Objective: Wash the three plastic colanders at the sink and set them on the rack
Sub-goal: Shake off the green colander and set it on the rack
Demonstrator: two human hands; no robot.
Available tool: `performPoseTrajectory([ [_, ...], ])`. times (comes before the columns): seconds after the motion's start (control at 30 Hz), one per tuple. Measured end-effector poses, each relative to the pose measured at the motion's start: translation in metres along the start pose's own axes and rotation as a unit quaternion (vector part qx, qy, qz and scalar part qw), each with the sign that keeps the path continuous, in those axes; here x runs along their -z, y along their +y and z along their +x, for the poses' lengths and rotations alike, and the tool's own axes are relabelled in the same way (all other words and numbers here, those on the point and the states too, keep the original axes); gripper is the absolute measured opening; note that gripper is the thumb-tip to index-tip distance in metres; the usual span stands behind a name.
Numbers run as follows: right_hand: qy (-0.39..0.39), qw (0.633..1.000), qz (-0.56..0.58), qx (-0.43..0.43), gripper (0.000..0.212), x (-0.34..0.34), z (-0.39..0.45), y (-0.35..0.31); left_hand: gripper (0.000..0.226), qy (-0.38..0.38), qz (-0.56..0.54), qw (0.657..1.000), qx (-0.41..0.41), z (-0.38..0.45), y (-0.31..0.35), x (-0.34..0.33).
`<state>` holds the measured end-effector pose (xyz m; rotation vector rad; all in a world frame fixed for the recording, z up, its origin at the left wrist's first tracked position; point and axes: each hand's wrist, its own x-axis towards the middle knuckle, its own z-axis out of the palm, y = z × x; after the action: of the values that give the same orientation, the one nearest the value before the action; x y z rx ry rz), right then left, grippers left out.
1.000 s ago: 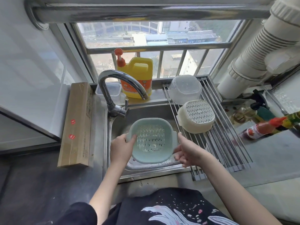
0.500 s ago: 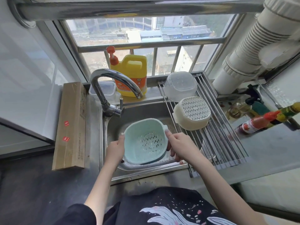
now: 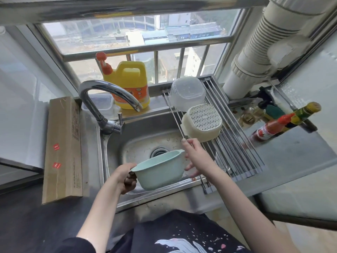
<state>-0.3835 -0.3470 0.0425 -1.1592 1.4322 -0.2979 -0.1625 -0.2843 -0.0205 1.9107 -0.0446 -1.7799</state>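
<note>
Over the sink basin, near its front edge, the green colander now sits rim-up and roughly level; a second ago it was tipped toward the camera with its perforated bottom showing. Reads as a final shake-out/turn before racking, though I can't confirm it's fully rinsed. No water visible from the faucet.

Roll-up rack spans the sink's right side. Same as before: clear colander upside down at the rack's back end, cream colander upside down mid-rack. So two of three look racked and green is the last. Front end of the rack is free, likely the landing spot.

Left hand has shifted from the side wall to the left rim handle; fingers curled under it, thumb on top, carrying the weight. Right hand has come off the rim: fingers spread, lower fingertips by the colander's right wall, contact unclear, index raised toward the rack's left rail. Not gripping.

Next call: flip green over and carry it right onto the rack front. One-handed hold on a wet handle is the slip risk.

Yellow detergent jug on the back ledge, cardboard box on the counter left of the sink; both untouched.
</note>
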Motion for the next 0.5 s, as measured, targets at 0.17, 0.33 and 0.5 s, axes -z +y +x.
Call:
performPoseTrajectory([
  [0.17,-0.022,0.999,-0.022,-0.025,0.045,0.027,-0.007,0.021,0.044,-0.008,0.055,0.998,-0.039,-0.005,-0.001,-0.038],
  [0.33,-0.065,0.994,0.004,0.089,0.036,0.083,-0.02,0.049,0.053,-0.145,0.021,0.988,0.051,-0.015,0.003,-0.073],
  [0.5,0.036,0.985,0.169,0.012,0.042,0.116,-0.003,0.08,0.057,-0.161,0.047,0.985,0.052,-0.02,-0.007,-0.13],
])
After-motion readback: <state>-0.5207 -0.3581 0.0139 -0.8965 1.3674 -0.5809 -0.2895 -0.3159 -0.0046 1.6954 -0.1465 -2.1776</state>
